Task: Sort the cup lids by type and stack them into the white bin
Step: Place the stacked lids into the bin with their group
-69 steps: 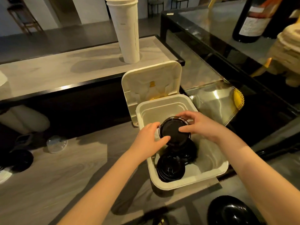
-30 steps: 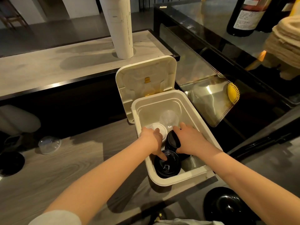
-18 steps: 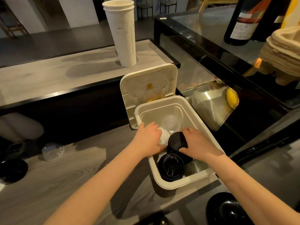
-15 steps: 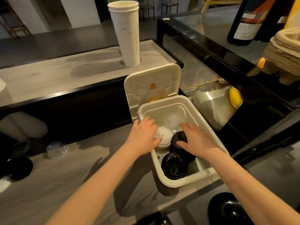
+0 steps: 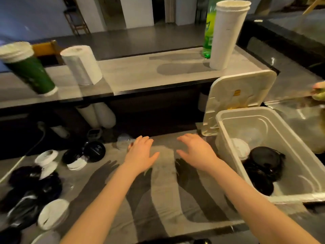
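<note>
The white bin [image 5: 226,138] stands at the right with its hinged lid [image 5: 237,95] propped up behind it. Inside lie stacked black lids [image 5: 263,166], a white lid [image 5: 241,148] and a faint clear lid [image 5: 253,136]. My left hand [image 5: 140,154] and my right hand [image 5: 197,152] hover over the grey wooden counter left of the bin, both open and holding nothing. A loose heap of black lids [image 5: 33,187] and white lids [image 5: 52,213] lies at the lower left. A clear dome lid [image 5: 123,140] rests just beyond my left hand.
On the raised shelf behind stand a tall stack of white cups [image 5: 226,34], a green bottle [image 5: 209,30], a paper towel roll [image 5: 81,65] and a green cup stack [image 5: 29,67]. More cup sleeves [image 5: 98,115] lie under the shelf. A glass display case [image 5: 299,41] is at the right.
Both hands have left the bin and moved left over the counter, empty. The view has swung left, bringing the lid heap into sight.
</note>
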A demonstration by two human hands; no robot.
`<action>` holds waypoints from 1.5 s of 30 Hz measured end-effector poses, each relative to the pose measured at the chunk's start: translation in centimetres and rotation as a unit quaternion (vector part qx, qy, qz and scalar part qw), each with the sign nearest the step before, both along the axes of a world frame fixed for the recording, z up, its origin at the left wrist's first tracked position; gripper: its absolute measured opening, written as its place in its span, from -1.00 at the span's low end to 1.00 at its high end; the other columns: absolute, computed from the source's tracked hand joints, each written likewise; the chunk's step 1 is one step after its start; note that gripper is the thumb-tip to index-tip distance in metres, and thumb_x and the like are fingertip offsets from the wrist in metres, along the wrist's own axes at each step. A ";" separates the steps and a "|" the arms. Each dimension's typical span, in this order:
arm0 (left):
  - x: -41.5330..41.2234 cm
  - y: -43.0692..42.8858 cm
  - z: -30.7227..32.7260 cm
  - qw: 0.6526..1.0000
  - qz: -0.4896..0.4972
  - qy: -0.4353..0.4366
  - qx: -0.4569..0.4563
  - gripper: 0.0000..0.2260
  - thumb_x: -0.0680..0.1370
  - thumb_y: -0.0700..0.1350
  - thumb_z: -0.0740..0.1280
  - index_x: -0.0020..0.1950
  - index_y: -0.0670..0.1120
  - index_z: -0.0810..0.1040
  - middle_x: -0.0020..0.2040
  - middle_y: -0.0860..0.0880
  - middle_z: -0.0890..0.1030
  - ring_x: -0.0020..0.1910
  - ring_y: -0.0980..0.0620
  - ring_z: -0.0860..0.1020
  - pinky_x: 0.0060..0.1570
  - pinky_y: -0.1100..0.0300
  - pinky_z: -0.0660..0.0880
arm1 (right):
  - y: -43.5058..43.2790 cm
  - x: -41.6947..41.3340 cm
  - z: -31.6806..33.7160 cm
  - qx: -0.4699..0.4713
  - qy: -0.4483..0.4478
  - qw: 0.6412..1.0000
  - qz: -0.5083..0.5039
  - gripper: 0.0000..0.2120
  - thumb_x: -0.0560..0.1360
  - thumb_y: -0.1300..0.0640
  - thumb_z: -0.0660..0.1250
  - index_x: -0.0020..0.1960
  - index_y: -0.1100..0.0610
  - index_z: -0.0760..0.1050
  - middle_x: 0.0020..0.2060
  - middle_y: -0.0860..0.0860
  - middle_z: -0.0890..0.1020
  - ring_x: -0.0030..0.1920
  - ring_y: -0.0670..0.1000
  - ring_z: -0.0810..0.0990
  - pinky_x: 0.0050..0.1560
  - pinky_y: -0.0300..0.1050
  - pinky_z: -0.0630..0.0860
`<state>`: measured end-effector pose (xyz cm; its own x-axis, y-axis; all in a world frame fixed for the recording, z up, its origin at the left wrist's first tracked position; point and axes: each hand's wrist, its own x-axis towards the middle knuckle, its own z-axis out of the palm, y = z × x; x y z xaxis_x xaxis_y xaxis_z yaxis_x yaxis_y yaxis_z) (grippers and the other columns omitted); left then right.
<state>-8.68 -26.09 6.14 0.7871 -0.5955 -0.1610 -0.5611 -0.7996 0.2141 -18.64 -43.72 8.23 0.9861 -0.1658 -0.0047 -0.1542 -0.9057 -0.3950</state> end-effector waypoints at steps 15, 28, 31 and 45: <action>14.3 19.1 -5.2 0.990 0.128 0.015 0.059 -0.42 0.55 0.06 0.26 0.50 -0.08 0.15 0.49 -0.04 0.19 0.49 -0.06 0.08 0.39 -0.01 0.21 | 15.4 17.3 -8.7 0.022 0.139 0.990 0.029 -0.47 0.50 0.03 0.30 0.43 0.10 0.28 0.35 0.09 0.39 0.34 0.14 0.37 0.27 -0.01 0.40; 18.4 19.9 -9.1 0.995 0.060 0.015 0.082 -0.60 0.56 0.09 0.20 0.34 -0.06 0.37 0.33 -0.03 0.33 0.35 -0.06 0.24 0.28 0.05 0.28 | 17.8 24.3 -13.0 -0.053 0.189 0.980 0.007 -0.42 0.54 0.18 0.23 0.49 -0.01 0.10 0.32 0.14 0.30 0.31 0.21 0.33 0.18 0.07 0.42; 18.2 20.0 -9.4 0.996 0.086 0.024 -0.002 -0.54 0.57 0.10 0.21 0.41 -0.05 0.31 0.38 -0.01 0.30 0.38 -0.04 0.22 0.30 0.08 0.29 | 17.7 23.8 -12.6 0.036 0.120 0.992 -0.017 -0.50 0.51 0.09 0.31 0.41 0.02 0.25 0.21 0.11 0.37 0.22 0.17 0.41 0.10 0.00 0.44; 14.1 24.5 -5.1 0.934 0.013 0.246 -0.258 -0.45 0.22 0.18 0.50 0.15 0.39 0.38 0.40 0.31 0.14 0.43 0.25 0.12 0.37 0.26 0.14 | 21.7 21.3 -8.8 0.594 0.289 0.744 0.099 -0.43 0.20 0.07 0.49 0.17 0.13 0.42 -0.01 0.06 0.59 -0.02 0.00 0.56 0.07 -0.08 0.46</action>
